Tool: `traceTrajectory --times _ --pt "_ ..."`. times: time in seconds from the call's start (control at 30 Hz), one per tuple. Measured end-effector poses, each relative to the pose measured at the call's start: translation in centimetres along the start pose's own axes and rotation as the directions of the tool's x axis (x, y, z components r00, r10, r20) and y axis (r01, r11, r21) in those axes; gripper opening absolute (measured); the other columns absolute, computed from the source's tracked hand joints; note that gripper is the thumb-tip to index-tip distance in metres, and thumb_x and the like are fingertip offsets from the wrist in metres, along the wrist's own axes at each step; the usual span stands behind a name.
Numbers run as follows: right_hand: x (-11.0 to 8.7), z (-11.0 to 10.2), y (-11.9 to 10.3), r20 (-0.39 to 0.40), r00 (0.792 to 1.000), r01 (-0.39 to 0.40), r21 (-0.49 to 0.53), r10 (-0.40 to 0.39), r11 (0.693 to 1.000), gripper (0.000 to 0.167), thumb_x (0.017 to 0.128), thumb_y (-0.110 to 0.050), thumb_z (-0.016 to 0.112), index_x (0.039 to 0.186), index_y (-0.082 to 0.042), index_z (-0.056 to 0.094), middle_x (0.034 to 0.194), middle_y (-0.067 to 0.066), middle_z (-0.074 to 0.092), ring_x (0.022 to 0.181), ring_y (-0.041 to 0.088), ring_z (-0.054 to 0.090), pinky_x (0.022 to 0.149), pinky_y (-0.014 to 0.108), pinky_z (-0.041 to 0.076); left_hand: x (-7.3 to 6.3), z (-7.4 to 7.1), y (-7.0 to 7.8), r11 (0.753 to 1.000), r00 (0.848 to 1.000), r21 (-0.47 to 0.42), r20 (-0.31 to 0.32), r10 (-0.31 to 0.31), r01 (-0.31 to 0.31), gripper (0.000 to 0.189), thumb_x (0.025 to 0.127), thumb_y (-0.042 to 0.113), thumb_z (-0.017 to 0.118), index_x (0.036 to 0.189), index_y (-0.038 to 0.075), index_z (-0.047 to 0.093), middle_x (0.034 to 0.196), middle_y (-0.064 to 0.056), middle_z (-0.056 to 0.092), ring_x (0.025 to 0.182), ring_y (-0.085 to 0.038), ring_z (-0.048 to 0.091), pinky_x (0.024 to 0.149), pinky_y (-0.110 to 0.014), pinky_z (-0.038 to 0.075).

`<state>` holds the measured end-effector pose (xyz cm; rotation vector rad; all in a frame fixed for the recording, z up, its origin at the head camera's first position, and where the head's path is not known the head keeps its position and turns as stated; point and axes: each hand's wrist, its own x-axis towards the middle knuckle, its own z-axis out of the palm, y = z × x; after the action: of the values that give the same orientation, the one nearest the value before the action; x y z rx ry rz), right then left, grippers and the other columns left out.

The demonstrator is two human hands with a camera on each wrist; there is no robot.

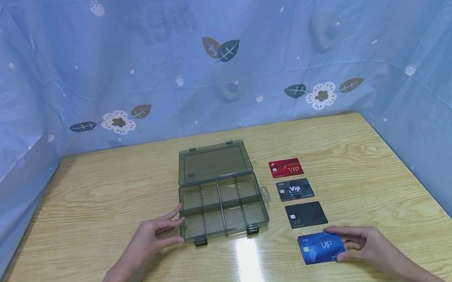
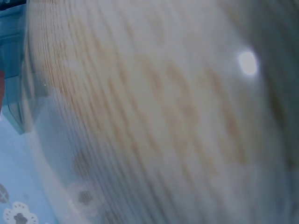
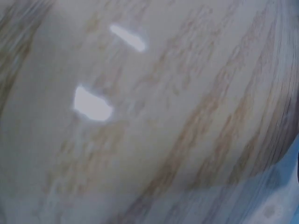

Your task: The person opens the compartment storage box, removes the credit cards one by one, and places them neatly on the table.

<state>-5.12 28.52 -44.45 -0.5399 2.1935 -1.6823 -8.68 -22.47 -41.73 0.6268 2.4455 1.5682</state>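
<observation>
A translucent grey-green plastic organizer box (image 1: pixel 221 208) lies on the table in the head view, its lid (image 1: pixel 215 163) folded back away from the person. The left hand (image 1: pixel 155 233) touches the box's left side with extended fingertips, the thumb near the front corner. At the right, the right hand (image 1: pixel 364 242) grips a blue VIP card (image 1: pixel 320 247) by its right end, index finger at the far edge and thumb at the near edge. Beyond it, in a column, lie a black card (image 1: pixel 306 215), a dark Vip card (image 1: pixel 295 189) and a red VIP card (image 1: pixel 286 168).
The wooden table (image 1: pixel 97 196) backs onto a blue patterned cloth (image 1: pixel 175 45) that also hangs at both sides. Two dark latches (image 1: pixel 200 240) jut from the box's front edge. Both wrist views show mostly blurred tabletop with bright reflections.
</observation>
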Motion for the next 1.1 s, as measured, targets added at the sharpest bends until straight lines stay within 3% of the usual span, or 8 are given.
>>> traceTrajectory --times 0.13,0.33,0.9,1.1 --pt "-0.4 0.7 0.1 -0.075 0.989 0.108 -0.198 -0.125 0.974 0.052 0.075 -0.005 0.08 0.123 0.004 0.062 0.125 -0.012 0.061 0.11 -0.007 0.055 0.085 0.016 0.054 0.1 0.1 -0.1 1.0 1.0 -0.001 0.002 0.013 -0.013 0.043 0.079 0.008 0.077 0.116 -0.009 0.065 0.143 -0.025 0.04 0.112 -0.032 0.058 0.089 -0.036 0.054" --pt "-0.9 1.4 0.5 -0.153 0.97 0.108 -0.433 -0.19 0.895 0.046 0.069 -0.01 0.084 0.113 -0.007 0.071 0.11 -0.002 0.061 0.105 -0.01 0.048 0.091 -0.001 0.039 0.1 0.4 -0.2 1.0 1.0 -0.018 0.017 0.01 -0.01 0.043 0.079 0.008 0.077 0.116 -0.009 0.064 0.143 -0.026 0.04 0.113 -0.032 0.058 0.089 -0.035 0.054" --pt "-0.1 1.0 0.7 -0.078 0.977 0.136 -0.496 -0.2 0.857 0.048 0.074 -0.022 0.082 0.118 -0.007 0.069 0.113 -0.003 0.059 0.105 -0.002 0.05 0.092 0.001 0.039 -0.1 0.3 -0.4 1.0 1.0 -0.007 0.01 -0.011 0.011 0.044 0.079 0.009 0.076 0.118 -0.007 0.064 0.145 -0.022 0.038 0.115 -0.033 0.056 0.089 -0.032 0.054" --pt "0.2 0.9 0.8 -0.078 0.978 0.134 -0.484 -0.195 0.865 0.048 0.075 -0.022 0.081 0.119 -0.008 0.069 0.115 -0.001 0.058 0.107 -0.001 0.049 0.093 0.001 0.037 0.0 0.1 -0.3 1.0 1.0 0.022 -0.002 -0.016 0.016 0.044 0.079 0.01 0.077 0.118 -0.005 0.064 0.146 -0.019 0.039 0.115 -0.016 0.058 0.087 -0.029 0.055"
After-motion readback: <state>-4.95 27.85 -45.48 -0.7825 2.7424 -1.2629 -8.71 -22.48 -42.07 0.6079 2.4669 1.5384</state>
